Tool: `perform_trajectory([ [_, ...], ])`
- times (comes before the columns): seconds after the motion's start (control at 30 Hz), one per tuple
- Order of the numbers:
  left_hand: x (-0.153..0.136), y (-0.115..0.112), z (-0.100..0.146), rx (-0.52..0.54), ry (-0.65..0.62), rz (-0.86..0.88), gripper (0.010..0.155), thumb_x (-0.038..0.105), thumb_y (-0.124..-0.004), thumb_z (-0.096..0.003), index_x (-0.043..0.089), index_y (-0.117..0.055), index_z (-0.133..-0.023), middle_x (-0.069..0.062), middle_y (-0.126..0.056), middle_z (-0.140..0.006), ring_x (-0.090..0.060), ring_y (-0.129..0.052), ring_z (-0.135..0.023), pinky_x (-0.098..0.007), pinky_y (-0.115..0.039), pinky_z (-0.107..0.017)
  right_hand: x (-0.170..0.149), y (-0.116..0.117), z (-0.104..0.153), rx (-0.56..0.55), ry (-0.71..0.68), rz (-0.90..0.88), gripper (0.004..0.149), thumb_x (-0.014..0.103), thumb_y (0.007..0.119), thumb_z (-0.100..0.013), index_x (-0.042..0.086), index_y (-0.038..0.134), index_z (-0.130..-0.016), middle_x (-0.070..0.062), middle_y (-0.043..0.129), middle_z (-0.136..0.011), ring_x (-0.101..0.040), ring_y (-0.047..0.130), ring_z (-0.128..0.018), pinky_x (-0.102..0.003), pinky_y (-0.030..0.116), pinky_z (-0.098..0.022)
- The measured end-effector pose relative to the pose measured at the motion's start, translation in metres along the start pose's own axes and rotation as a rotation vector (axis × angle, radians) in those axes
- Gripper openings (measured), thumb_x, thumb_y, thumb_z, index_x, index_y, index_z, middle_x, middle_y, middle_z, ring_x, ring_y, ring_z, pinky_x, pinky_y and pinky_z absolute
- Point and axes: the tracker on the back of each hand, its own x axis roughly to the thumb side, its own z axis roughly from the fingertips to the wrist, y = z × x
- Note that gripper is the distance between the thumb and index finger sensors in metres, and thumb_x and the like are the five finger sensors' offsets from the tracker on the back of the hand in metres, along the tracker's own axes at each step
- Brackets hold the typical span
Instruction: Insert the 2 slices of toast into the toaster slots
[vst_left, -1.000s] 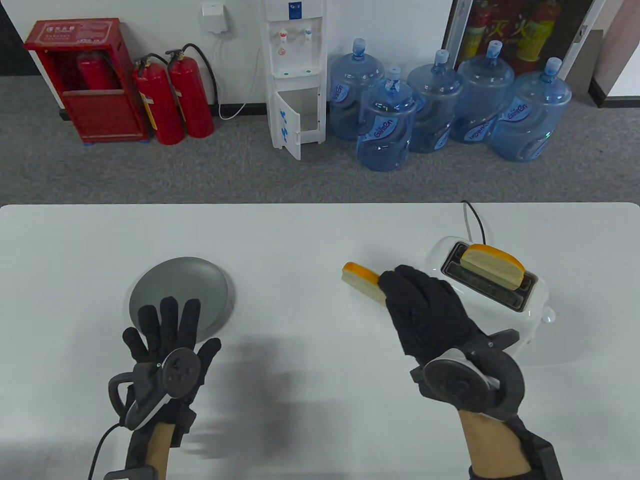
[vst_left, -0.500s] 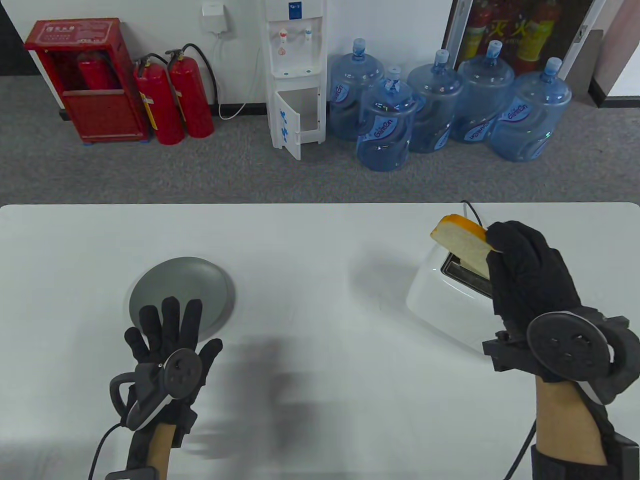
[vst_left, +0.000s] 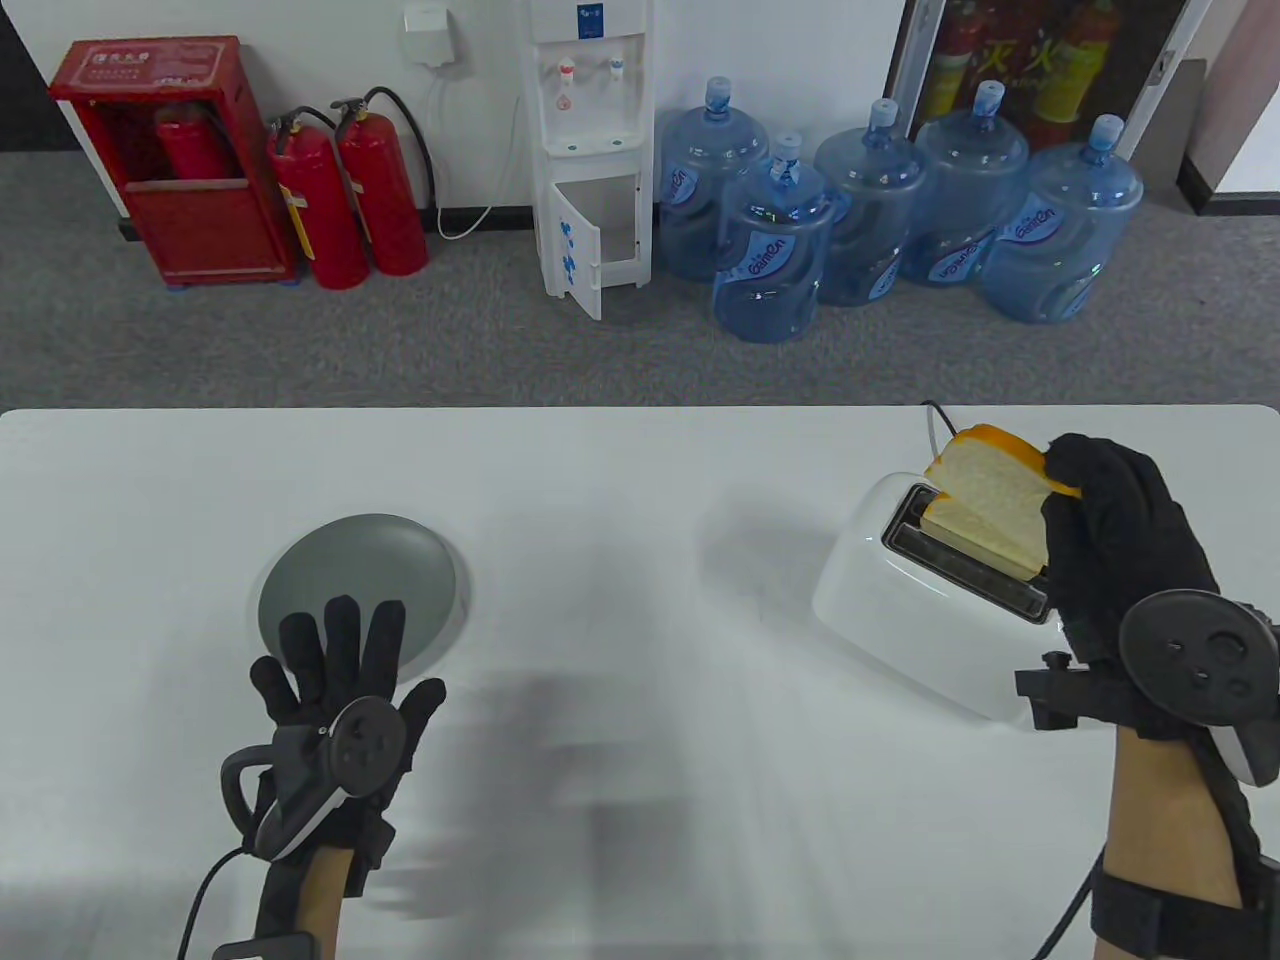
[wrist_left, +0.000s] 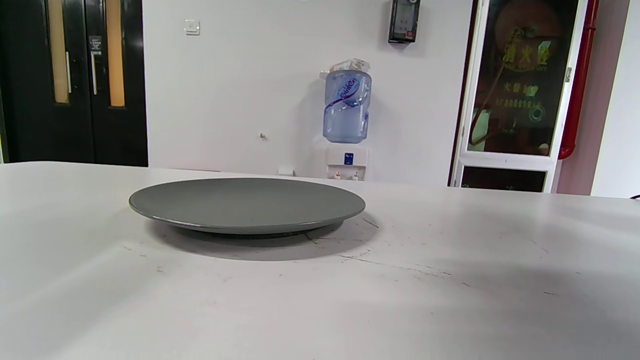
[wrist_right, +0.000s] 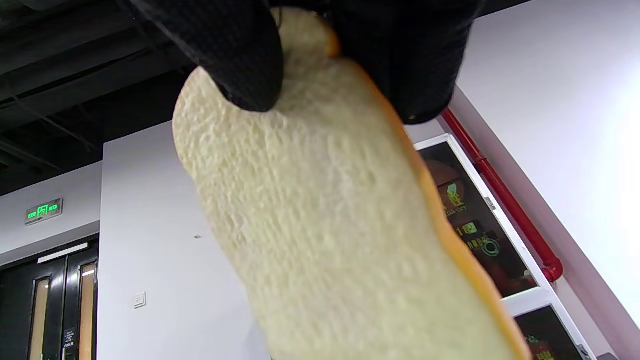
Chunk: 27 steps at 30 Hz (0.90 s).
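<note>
My right hand (vst_left: 1068, 505) pinches a slice of toast (vst_left: 990, 500) by its orange crust. It holds the slice upright over the slots of the white toaster (vst_left: 880, 610), with the lower edge at the top of the toaster. The near slot (vst_left: 965, 572) shows dark and empty. The slice that stood in the far slot is hidden behind the held one. In the right wrist view the thumb and fingers (wrist_right: 240, 65) grip the top of the toast (wrist_right: 340, 240). My left hand (vst_left: 340, 650) lies flat with fingers spread at the near edge of the grey plate (vst_left: 360, 565).
The plate (wrist_left: 247, 202) is bare, with nothing on it. The toaster's black cord (vst_left: 940, 425) runs off the table's far edge. Beyond the table stand water bottles, a dispenser and fire extinguishers on the floor.
The right hand carried the slice from the table's middle to the toaster, turned it upright and lowered it toward the slots. The left hand stayed put.
</note>
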Motion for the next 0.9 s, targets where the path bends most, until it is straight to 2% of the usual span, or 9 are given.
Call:
perform_trajectory([
  [0.9, 0.003, 0.0, 0.0, -0.014, -0.001, -0.009, 0.077, 0.071, -0.036, -0.0524, 0.039, -0.02, -0.12, -0.008, -0.018, -0.129, -0.047, -0.012, -0.114, -0.065, -0.021, -0.078, -0.046, 0.052, 0.009, 0.087, 0.036, -0.028, 0.051, 0.023, 0.077, -0.064, 0.042, 0.056, -0.107, -0.001, 0.075, -0.109, -0.028, 0.093, -0.094, -0.057, 0.074, -0.076],
])
